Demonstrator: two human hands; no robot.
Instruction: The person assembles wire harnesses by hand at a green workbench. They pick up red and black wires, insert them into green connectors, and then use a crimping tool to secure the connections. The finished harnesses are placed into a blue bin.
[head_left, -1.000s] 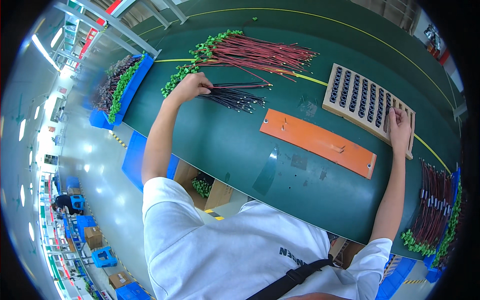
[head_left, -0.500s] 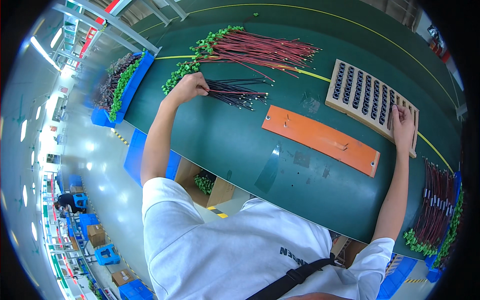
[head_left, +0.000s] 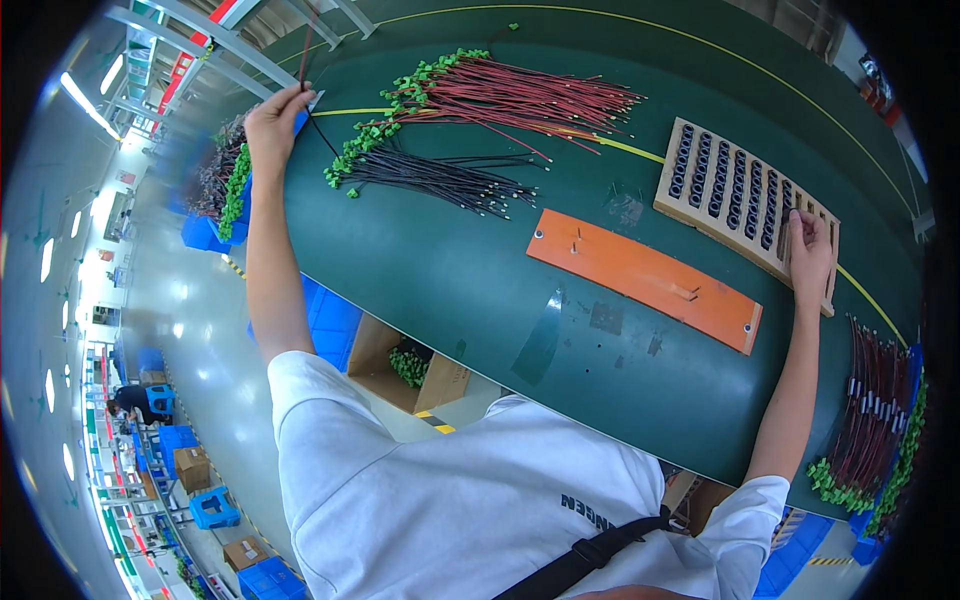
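- The left hand [head_left: 275,128] was raised beyond the left end of the wire piles, its thumb and fingers pinched on a thin red wire [head_left: 305,60] that ran upward from the grip.
- A dark strand [head_left: 322,135] slanted from that same hand down toward the green connectors of the black pile; whether it was gripped too, I could not tell.
- The right hand [head_left: 811,250] had its fingertips at the right part of a pale slotted tray [head_left: 715,229], next to the last filled row; whether they grasped a piece could not be made out.
- Rows of black ring-like parts [head_left: 737,188] stood in the tray, at the right of the green desk [head_left: 430,270].
- Red wires [head_left: 540,97] lay spread across the far side of the desk, their green connectors at the left.
- Black wires [head_left: 430,180] lay nearer the person, just beside the red ones, connectors also leftward.
- An orange board [head_left: 640,277] with upright pins lay between the black wires and the tray, apart from both.
- A blue bin [head_left: 205,233] of connector-ended wires stood at the desk's left edge.
- More dark red wires [head_left: 865,390] lay by the right edge.
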